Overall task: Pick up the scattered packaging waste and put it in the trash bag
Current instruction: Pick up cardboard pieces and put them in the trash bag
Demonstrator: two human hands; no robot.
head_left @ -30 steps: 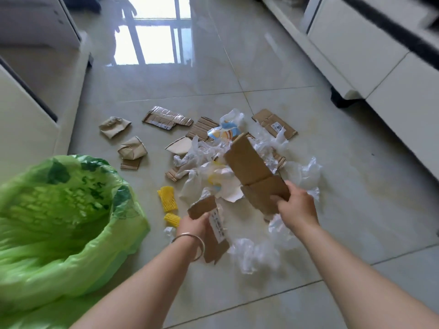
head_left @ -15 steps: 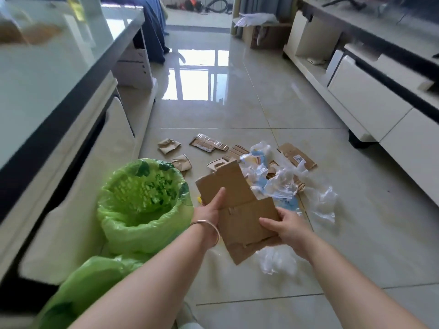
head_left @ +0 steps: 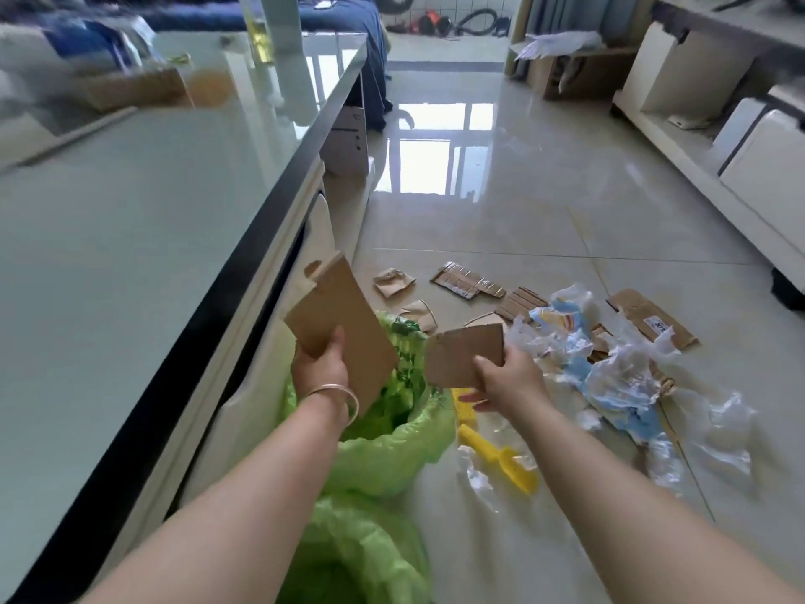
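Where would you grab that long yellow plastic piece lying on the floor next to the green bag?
Probably at the middle of the yellow plastic piece, coming straight down from above. It lies flat on the tiled floor as a long narrow strip, so fingers could pinch across its two long edges. Clear plastic wrap lies against its near end, so the middle looks easiest to reach.

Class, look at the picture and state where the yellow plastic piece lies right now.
In the head view, the yellow plastic piece lies on the floor right of the green trash bag, below the right hand, among clear plastic wrap.
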